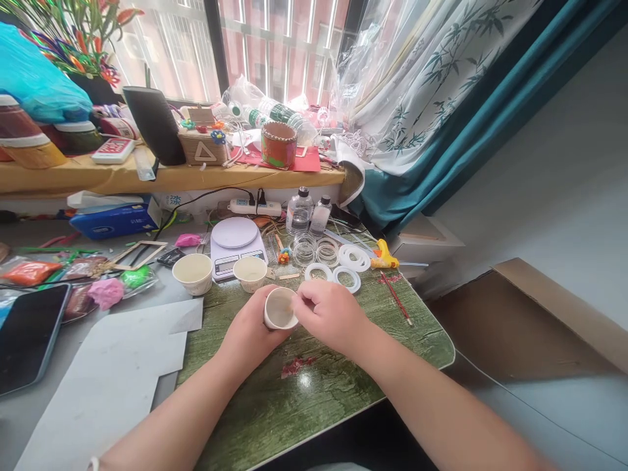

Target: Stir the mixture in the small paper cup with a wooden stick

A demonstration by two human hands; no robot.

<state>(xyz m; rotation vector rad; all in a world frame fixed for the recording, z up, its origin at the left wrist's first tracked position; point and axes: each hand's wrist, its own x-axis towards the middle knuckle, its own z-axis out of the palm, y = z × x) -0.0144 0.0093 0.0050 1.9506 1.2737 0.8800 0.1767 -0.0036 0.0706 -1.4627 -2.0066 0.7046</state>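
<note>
My left hand (248, 337) grips a small white cup (281, 309) from below and the side, tilting it so its pale contents show. My right hand (328, 314) hangs over the cup's rim, its fingertips pinched on a thin orange-brown stick (293, 307) that reaches into the cup. Both hands are above a green wood-pattern table (299, 399). Just beyond them stand two more white cups (192, 273) (250, 273) with pale contents. White rings (346, 279) and clear rings (304, 250) lie close by.
A kitchen scale (235, 252), bottles (299, 210), a yellow glue gun (385, 256) and a red stick (395, 297) sit around the table's far side. Left lie grey card (108, 373), a phone (29, 333) and pink clay (105, 293). A cardboard box (520, 320) stands right.
</note>
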